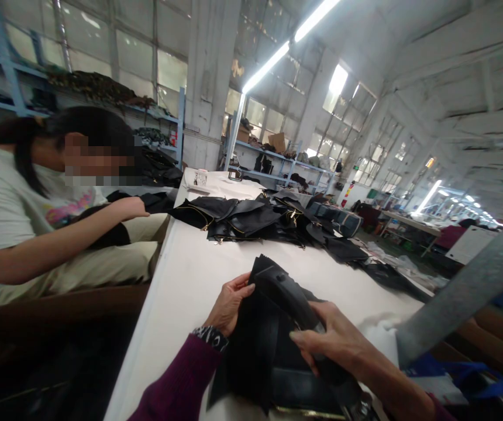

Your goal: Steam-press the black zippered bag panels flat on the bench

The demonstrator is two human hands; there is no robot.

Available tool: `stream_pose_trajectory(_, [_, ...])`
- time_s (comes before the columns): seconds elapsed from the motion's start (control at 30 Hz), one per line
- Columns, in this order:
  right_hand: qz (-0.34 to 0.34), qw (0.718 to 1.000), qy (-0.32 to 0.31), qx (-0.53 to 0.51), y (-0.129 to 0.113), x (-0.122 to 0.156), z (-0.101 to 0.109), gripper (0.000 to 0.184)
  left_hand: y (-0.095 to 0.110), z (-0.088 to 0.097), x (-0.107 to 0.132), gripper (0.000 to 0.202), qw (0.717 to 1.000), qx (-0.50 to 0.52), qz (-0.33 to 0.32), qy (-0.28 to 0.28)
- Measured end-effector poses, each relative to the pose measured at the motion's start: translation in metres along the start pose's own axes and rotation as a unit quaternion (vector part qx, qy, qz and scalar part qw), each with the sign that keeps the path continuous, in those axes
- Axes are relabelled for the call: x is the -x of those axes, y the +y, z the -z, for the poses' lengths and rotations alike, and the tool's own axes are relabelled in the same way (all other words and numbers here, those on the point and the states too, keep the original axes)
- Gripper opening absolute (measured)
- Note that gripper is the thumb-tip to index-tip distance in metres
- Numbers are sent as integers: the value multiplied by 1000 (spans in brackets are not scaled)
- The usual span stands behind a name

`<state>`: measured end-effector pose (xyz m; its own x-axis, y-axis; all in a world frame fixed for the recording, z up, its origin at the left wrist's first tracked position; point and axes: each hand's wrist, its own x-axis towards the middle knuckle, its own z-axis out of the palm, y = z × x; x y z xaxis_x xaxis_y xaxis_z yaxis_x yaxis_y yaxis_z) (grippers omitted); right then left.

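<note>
My left hand (229, 304) pinches the upper left edge of a black fabric panel (251, 345) between thumb and fingers. My right hand (330, 339) is closed around a long, curved black piece (290, 295) that lies slantwise over the panel; its exact kind is unclear. Near the lower edge of the view, a gold-toothed zipper (308, 413) runs along the black material. Shiny metal shows beside it, too blurred to name. Both hands are over the white table (181, 292).
A heap of black zippered pieces (251, 219) stretches across the table. At the left sits a co-worker (27, 222), one forearm near the table edge. A grey metal post (466, 292) slants up at the right. Loaded blue shelves (273, 161) line the windows.
</note>
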<state>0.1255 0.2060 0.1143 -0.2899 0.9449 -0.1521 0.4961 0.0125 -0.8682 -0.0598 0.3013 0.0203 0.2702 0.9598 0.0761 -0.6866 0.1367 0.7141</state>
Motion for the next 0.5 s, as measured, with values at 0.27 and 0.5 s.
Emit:
stream_pose_trajectory(0.27, [8, 1000, 1, -17, 2, 3, 10, 25, -7, 14, -8, 39, 997, 40, 43, 42])
stream_pose_trajectory(0.5, [-14, 999, 32, -20, 18, 23, 32, 27, -12, 26, -15, 31, 996, 29, 63, 63])
